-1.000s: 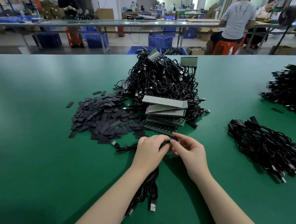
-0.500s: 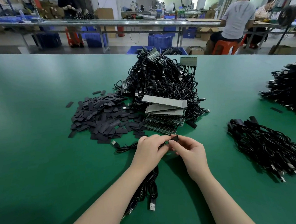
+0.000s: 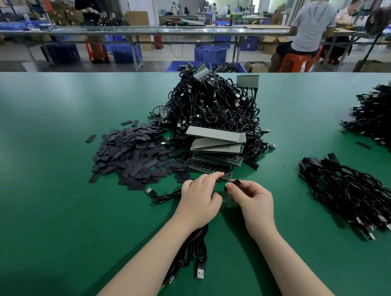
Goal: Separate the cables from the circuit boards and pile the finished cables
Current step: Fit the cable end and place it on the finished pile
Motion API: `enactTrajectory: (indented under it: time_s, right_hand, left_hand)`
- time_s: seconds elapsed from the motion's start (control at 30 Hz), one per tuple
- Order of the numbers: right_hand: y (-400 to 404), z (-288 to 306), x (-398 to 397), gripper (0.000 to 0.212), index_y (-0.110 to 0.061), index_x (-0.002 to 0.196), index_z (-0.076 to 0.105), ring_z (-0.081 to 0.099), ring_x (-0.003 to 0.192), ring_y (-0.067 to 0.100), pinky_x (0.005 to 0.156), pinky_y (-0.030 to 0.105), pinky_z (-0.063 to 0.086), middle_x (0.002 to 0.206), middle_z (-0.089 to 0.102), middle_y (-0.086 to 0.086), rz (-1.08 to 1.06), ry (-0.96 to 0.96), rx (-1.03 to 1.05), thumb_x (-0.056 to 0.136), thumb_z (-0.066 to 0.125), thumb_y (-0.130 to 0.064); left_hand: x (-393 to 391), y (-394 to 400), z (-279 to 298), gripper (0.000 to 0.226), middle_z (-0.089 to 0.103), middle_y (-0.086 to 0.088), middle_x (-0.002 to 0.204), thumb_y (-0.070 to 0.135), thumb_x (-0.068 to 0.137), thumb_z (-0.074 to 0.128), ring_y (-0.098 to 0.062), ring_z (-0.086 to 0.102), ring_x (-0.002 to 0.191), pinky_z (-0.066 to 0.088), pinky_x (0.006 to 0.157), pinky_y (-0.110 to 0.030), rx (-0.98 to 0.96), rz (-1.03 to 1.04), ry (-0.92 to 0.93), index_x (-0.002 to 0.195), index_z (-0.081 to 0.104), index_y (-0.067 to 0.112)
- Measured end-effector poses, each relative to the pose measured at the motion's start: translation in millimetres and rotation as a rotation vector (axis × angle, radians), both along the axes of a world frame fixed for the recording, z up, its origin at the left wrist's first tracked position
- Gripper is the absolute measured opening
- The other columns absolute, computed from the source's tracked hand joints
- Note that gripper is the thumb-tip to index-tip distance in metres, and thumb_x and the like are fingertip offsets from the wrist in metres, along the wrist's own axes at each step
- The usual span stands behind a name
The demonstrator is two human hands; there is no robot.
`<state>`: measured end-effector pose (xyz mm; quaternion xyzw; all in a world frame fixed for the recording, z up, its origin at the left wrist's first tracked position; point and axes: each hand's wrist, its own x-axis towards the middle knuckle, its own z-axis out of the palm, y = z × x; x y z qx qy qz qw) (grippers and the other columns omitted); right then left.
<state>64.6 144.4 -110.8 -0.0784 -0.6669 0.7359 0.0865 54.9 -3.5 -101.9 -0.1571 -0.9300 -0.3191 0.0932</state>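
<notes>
Small black sleeve (image 3: pixel 236 182) is pinched by right hand (image 3: pixel 253 199); left hand (image 3: pixel 198 199), fingers loosely extended, just before circuit boards (image 3: pixel 215 155), grip unclear

Black cables (image 3: pixel 212 110) heaped on green table (image 3: pixel 57 225)

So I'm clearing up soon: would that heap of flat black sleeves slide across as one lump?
Probably not. The black sleeves lie loose and overlapping, so a push would likely scatter them. They look thin and flat, probably light. Stray ones already sit apart on the green table.
</notes>
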Motion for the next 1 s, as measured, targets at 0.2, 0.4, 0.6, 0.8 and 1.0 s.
enactTrajectory:
  time_s: [0.2, 0.4, 0.6, 0.8, 1.0]
  right_hand:
    - [-1, -2, -2, 0.005, -0.015, 0.082, 0.075, 0.071, 0.071, 0.010, 0.063, 0.017, 0.054, 0.078, 0.076, 0.002, -0.023, 0.015, -0.009, 0.083, 0.079, -0.012]
    - [-1, -3, -1, 0.009, -0.019, 0.084, 0.074, 0.070, 0.075, 0.010, 0.070, 0.023, 0.059, 0.080, 0.076, -0.001, -0.034, 0.045, -0.043, 0.084, 0.078, -0.011]
    - [-2, -2, -2, 0.012, -0.019, 0.084, 0.072, 0.069, 0.074, 0.008, 0.072, 0.021, 0.058, 0.078, 0.075, -0.005, -0.030, 0.076, -0.037, 0.084, 0.078, -0.008]
    - [-3, -1, -3, 0.010, -0.020, 0.084, 0.072, 0.069, 0.075, 0.009, 0.076, 0.026, 0.058, 0.079, 0.074, -0.004, -0.006, 0.083, 0.018, 0.084, 0.079, -0.012]
    - [-3, 5, -12, 0.012, -0.023, 0.081, 0.072, 0.070, 0.076, 0.004, 0.069, 0.016, 0.053, 0.081, 0.075, -0.008, 0.019, 0.139, 0.134, 0.082, 0.081, -0.016]
  left_hand:
    - [-3, -1, -5, 0.057, 0.054, -0.001, 0.119, 0.019, 0.102, 0.036, -0.020, 0.052, 0.101, 0.043, 0.093, -0.040, 0.006, 0.000, -0.085, 0.155, 0.013, 0.024]
    - [-2, -1, -7, 0.048, 0.061, 0.013, 0.130, 0.016, 0.099, 0.047, -0.013, 0.055, 0.111, 0.036, 0.094, -0.025, 0.073, 0.016, -0.054, 0.144, 0.035, 0.028]
    - [-3, -3, -6, 0.035, 0.064, 0.018, 0.120, 0.018, 0.098, 0.049, -0.004, 0.053, 0.113, 0.029, 0.100, -0.030, -0.031, 0.065, 0.075, 0.126, 0.057, 0.035]
    - [-1, -4, -3, 0.038, 0.063, 0.017, 0.125, 0.015, 0.098, 0.048, -0.002, 0.054, 0.117, 0.032, 0.102, -0.031, 0.010, 0.051, 0.080, 0.129, 0.058, 0.034]
    - [-1, -3, -3, 0.039, 0.065, 0.016, 0.120, 0.014, 0.098, 0.046, -0.003, 0.056, 0.110, 0.032, 0.101, -0.031, 0.039, 0.080, 0.067, 0.131, 0.057, 0.033]
